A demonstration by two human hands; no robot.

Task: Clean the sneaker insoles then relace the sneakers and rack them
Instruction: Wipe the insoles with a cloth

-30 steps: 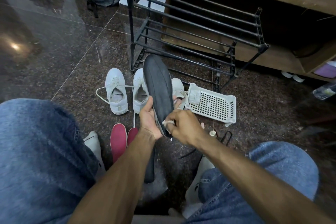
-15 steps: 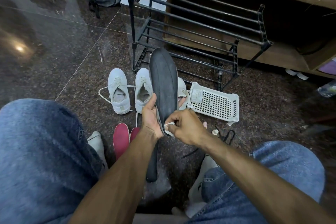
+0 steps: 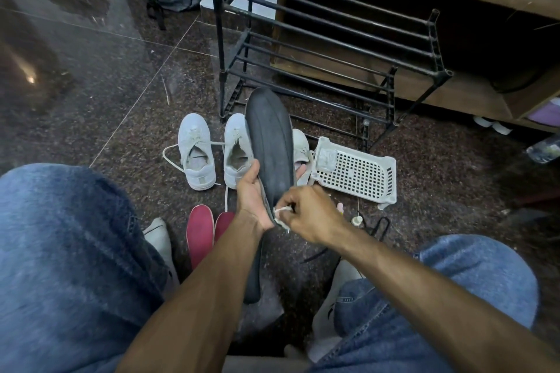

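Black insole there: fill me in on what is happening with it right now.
A person sitting on the floor holds the black insole upright in the left hand. The right hand pinches a small white cloth against its lower edge, wiping it. White sneakers sit unlaced on the floor before the black shoe rack, which holds nothing. Two red insoles lie nearby.

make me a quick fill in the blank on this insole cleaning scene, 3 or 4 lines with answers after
1. The left hand holds up a ____ insole.
2. The right hand pinches a small white ____ against the insole's lower end.
3. Two ____ insoles lie on the floor below the left hand.
4. The black shoe rack holds ____ shoes.

Missing words: black; cloth; red; no
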